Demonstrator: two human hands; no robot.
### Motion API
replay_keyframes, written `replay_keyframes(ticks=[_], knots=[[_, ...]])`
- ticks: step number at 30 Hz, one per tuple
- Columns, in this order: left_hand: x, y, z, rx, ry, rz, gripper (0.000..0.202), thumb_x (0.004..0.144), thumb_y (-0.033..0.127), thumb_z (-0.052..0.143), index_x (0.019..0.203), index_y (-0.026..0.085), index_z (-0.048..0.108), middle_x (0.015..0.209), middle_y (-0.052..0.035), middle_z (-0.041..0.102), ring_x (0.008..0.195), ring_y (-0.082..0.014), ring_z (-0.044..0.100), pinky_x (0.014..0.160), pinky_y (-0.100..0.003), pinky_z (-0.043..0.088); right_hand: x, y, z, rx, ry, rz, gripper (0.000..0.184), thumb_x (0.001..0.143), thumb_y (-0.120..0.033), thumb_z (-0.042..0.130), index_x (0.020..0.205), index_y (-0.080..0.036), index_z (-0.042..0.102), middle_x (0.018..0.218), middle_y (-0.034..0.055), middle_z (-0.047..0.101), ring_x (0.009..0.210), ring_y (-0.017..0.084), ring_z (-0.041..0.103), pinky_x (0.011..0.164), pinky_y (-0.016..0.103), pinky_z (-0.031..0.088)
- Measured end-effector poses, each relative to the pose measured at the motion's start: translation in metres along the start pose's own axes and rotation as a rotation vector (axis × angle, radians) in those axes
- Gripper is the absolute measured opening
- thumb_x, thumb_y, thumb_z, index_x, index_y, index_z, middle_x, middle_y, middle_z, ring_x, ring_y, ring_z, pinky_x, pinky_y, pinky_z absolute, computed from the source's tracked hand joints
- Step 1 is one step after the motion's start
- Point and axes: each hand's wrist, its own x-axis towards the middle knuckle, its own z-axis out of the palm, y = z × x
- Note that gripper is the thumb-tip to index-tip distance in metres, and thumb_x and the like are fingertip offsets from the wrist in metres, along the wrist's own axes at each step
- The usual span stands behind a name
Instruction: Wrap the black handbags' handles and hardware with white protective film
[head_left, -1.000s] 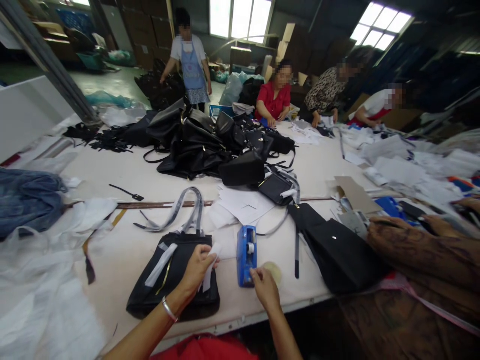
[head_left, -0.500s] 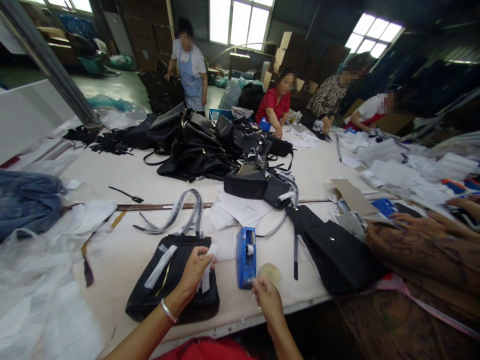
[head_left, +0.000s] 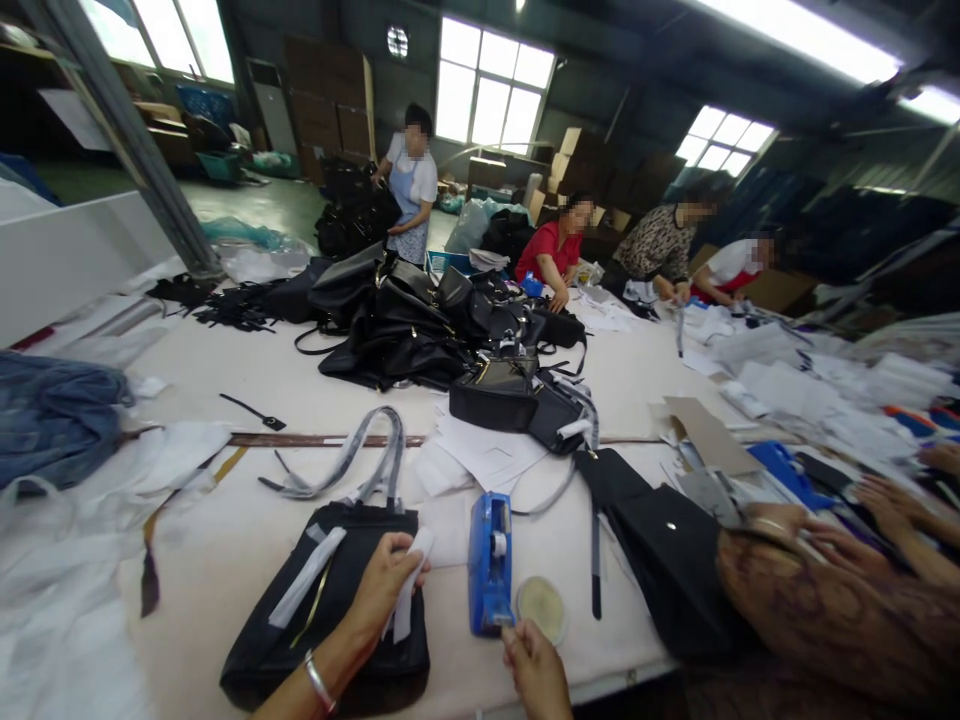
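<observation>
A black handbag (head_left: pixel 352 640) lies flat on the table in front of me, its wrapped grey straps (head_left: pixel 390 440) stretching away from me. White paper strips (head_left: pixel 309 578) rest on it beside a gold zip. My left hand (head_left: pixel 390 580) is closed on a white paper strip (head_left: pixel 421 548) over the bag's right side. Right of the bag stands a blue tape dispenser (head_left: pixel 491 565) with a roll in it. At its near end my right hand (head_left: pixel 536 665) pinches with thumb and finger, by the cutting edge; the tape itself is too small to make out clearly.
A round yellowish disc (head_left: pixel 541 608) lies right of the dispenser. Another black bag (head_left: pixel 667 540) is farther right, near a co-worker's patterned sleeve (head_left: pixel 817 600). Black bags (head_left: pixel 405 320) are piled mid-table, with white papers (head_left: pixel 487 450) before them. Several people work behind.
The view has tilted up, so the table sits lower in the picture. My left hand keeps the paper strip; my right hand stays at the dispenser's near end.
</observation>
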Motion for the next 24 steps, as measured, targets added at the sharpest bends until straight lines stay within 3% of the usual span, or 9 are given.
replay_keyframes(ticks=[9,13,15,18,21,24], knots=[[0.005,-0.006,-0.006,-0.032,0.008,-0.009,0.038,0.071,0.041,0.069,0.093,0.020,0.046,0.069,-0.0007,0.068,0.055,-0.0126,0.061,0.050,-0.021,0.041,-0.011,-0.015,0.007,0.019,-0.002,-0.038,0.041,0.065,-0.061,0.063,0.058,-0.023,0.051,0.049,-0.0032,0.051,0.036,0.012,0.044,0.038,0.025,0.036],[0.003,-0.006,-0.007,-0.044,0.003,0.009,0.036,0.073,0.040,0.068,0.094,0.020,0.046,0.070,-0.0009,0.068,0.055,-0.0124,0.060,0.051,-0.021,0.042,-0.019,-0.030,0.001,-0.124,0.017,-0.137,0.026,0.073,-0.052,0.062,0.061,-0.029,0.058,0.055,-0.0004,0.057,0.049,0.019,0.057,0.041,0.028,0.040],[0.002,-0.004,-0.006,-0.049,0.006,0.003,0.036,0.072,0.039,0.068,0.093,0.020,0.045,0.069,0.0000,0.067,0.054,-0.0123,0.060,0.050,-0.021,0.041,-0.023,-0.037,0.003,-0.142,-0.007,-0.163,0.022,0.079,-0.049,0.060,0.075,-0.028,0.063,0.067,0.0007,0.063,0.059,0.018,0.060,0.049,0.028,0.045],[0.002,-0.004,-0.005,-0.062,-0.006,-0.009,0.036,0.072,0.037,0.068,0.092,0.021,0.043,0.068,0.0008,0.067,0.054,-0.0124,0.059,0.050,-0.021,0.041,-0.024,-0.050,0.017,-0.152,-0.110,-0.248,0.025,0.087,-0.048,0.052,0.086,-0.027,0.064,0.077,0.0016,0.066,0.064,0.016,0.059,0.055,0.028,0.047],[0.004,-0.005,-0.005,-0.074,-0.007,0.003,0.034,0.073,0.036,0.067,0.090,0.021,0.043,0.066,0.0011,0.066,0.053,-0.0125,0.059,0.051,-0.021,0.040,-0.016,-0.067,0.042,-0.152,-0.200,-0.314,0.026,0.086,-0.048,0.048,0.080,-0.029,0.065,0.069,-0.0001,0.063,0.059,0.018,0.057,0.052,0.029,0.045],[0.004,-0.006,-0.004,-0.047,-0.027,0.047,0.034,0.073,0.038,0.067,0.090,0.021,0.043,0.066,0.0009,0.066,0.052,-0.0129,0.059,0.051,-0.022,0.040,0.001,-0.092,0.064,-0.152,-0.307,-0.383,0.027,0.088,-0.044,0.046,0.088,-0.024,0.065,0.071,-0.0003,0.062,0.058,0.015,0.055,0.058,0.027,0.045]])
